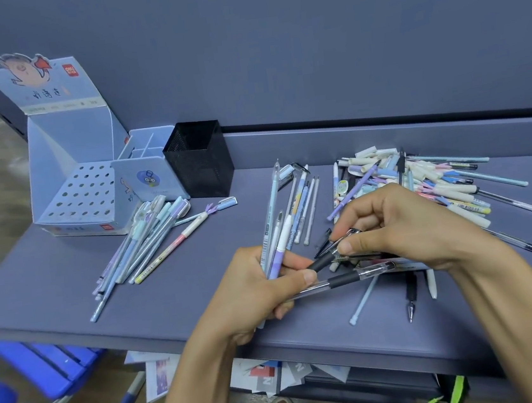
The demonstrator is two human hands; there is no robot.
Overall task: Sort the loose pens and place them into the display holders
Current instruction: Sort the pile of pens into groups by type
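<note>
At the lower left of the frame, a blue plastic stool (44, 362) sits below a grey-blue surface (53, 292). On the surface at the upper left stands a pale blue display box (81, 195) with rows of round holes and a raised printed lid. A small divided holder (149, 168) touches its right side, and a black mesh cup (198, 159) stands just beside that. In front of these lies a sorted row of pens (143, 245), fanned side by side, mostly pale blue and lilac.

At the lower centre, the left hand (255, 295) has its fingers curled round a bundle of pastel pens (278, 233) pointing up the frame. Its thumb rests on a clear pen (343, 280) with a black grip, lying crosswise. Just to the right, the right hand (403, 228) pinches a dark-gripped pen (330, 255), thumb and forefinger clamped on it. Behind and to the right of this hand, a loose pile of pens (437, 178) spreads over the surface — pastel barrels and caps tangled together.
</note>
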